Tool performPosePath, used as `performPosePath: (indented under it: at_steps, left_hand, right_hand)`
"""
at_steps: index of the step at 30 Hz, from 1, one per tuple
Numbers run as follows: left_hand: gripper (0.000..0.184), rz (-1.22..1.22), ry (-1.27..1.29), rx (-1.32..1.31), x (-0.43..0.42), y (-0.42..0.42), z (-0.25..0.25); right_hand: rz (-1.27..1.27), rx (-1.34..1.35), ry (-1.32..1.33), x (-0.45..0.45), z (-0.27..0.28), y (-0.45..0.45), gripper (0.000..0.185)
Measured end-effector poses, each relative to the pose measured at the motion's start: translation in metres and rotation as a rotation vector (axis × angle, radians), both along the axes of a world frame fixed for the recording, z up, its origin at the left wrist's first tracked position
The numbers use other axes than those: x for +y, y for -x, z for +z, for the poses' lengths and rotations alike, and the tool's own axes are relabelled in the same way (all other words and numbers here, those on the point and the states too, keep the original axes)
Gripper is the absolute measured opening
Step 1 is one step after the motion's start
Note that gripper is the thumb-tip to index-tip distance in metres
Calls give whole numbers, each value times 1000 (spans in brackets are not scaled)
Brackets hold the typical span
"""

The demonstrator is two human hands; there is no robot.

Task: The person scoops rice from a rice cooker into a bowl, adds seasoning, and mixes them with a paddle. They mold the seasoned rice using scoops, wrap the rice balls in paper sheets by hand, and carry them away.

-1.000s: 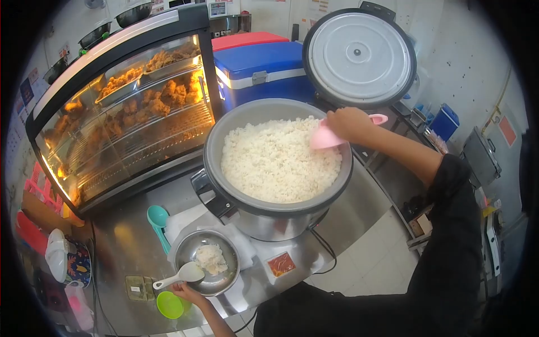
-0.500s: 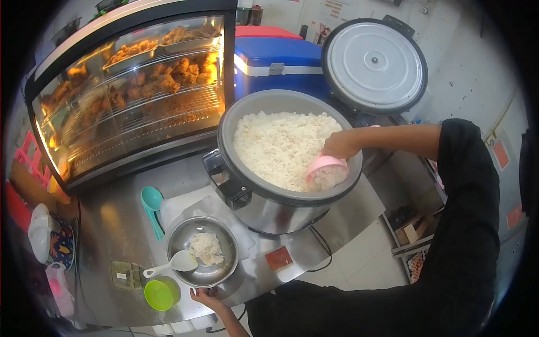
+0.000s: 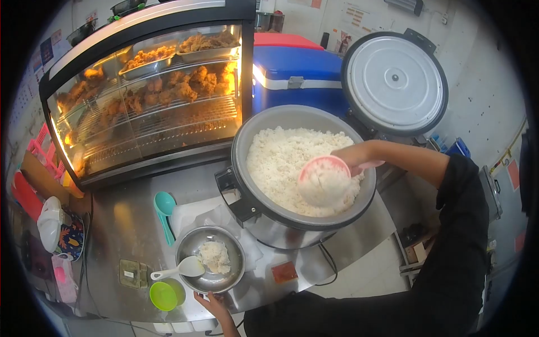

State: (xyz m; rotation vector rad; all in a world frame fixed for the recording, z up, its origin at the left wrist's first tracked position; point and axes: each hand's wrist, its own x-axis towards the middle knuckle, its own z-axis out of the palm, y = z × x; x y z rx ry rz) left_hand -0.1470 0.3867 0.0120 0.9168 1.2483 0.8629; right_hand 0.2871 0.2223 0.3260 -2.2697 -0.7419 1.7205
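My right hand [image 3: 355, 157] is closed on a pink scoop [image 3: 304, 168] heaped with rice. The scoop is tilted over the cooked rice [image 3: 281, 151] in a large rice cooker [image 3: 242, 132]. My left hand [image 3: 212, 305] has its fingers apart at the near rim of a steel bowl [image 3: 238, 276]; whether it touches the rim I cannot tell. In that bowl lies a clump of rice [image 3: 215, 257], with a white rice paddle [image 3: 188, 268] resting across the left rim.
A teal ladle [image 3: 165, 209], a lime-green cup [image 3: 164, 295] and a small clear box [image 3: 133, 273] stand on the steel table. A red-brown packet [image 3: 284, 272] lies right of the bowl. Behind are a lit fried-chicken cabinet [image 3: 151, 106], a blue cooler [image 3: 303, 64] and the cooker's raised lid [image 3: 395, 95].
The pink scoop has come up from the cooker's right side and turned, now showing its load of rice. My left hand stays by the bowl. The whole view has shifted slightly.
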Motion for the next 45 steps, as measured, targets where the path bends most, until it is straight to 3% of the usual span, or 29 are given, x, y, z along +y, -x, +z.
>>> performPosePath:
  at_steps: [1, 2, 5, 7, 11, 14, 16, 18, 21, 25, 28, 29, 30, 31, 32, 34, 36, 38, 40, 43, 45]
  left_hand:
    - [53, 1, 3, -5, 1, 0, -2]
    - [55, -21, -58, 46, 2, 2, -10]
    - [62, -40, -8, 38, 4, 5, -10]
    - [64, -57, 14, -15, 6, 10, -16]
    - [64, -139, 6, -74, 8, 16, -10]
    - [64, -172, 5, -103, 8, 18, -10]
    - [63, -191, -50, -153, 7, 20, -8]
    - [63, -189, -49, -143, 7, 22, -8]
    - [63, -230, -70, -179, 7, 21, -10]
    - [63, -226, -57, -151, 7, 21, -7]
    - [63, -217, -34, -184, 8, 20, -2]
    - [64, -220, -9, -185, 8, 21, -5]
    - [65, -229, 15, -185, 9, 23, -9]
    - [64, -228, 12, -173, 10, 24, -13]
    - [64, -209, 38, -154, 10, 24, -13]
    - [66, -197, 41, -152, 10, 24, -22]
    - [67, -172, 30, -125, 11, 24, -28]
    - [67, -183, 34, -106, 13, 22, -33]
    - [66, -144, 13, -107, 11, 19, -34]
    - [66, -125, 28, -91, 11, 16, -31]
    - [65, -111, 54, -73, 9, 18, -30]
  right_hand:
    - [-29, 15, -20, 0, 10, 10, 54]
    - [-211, 0, -143, 1, 22, 30, 51]
    - [-535, -31, -372, 14, 40, 100, 22]
    - [-676, 14, -441, 24, 44, 155, 25]
    - [-840, 821, -414, 36, -9, 239, 28]
    - [-999, 924, -388, 73, -102, 270, 23]
    - [-871, 506, -744, 94, -185, 274, 17]
    - [-278, -672, -991, 114, -265, 285, 17]
    - [-384, -572, -796, 124, -266, 305, 27]
    - [-109, -672, -1061, 101, -239, 313, 34]
    - [-81, -781, -1260, 67, -123, 294, 37]
    - [-77, -1007, -1329, 51, -90, 277, 40]
    - [-303, -882, -1100, 28, -47, 268, 37]
    - [-406, -1067, -1215, 22, -15, 254, 28]
    - [-269, -1531, -1206, 17, 15, 221, 31]
    - [-208, -1606, -884, -2, 49, 167, 28]
    - [-41, -1657, -374, -27, 38, 85, 25]
    - [386, -1655, -186, -49, 12, 17, 20]
    - [240, -1619, -85, -43, 2, 0, 17]
    - [310, -1578, -120, -27, -6, 5, 22]
    - [580, -1523, -188, -26, -7, 27, 21]
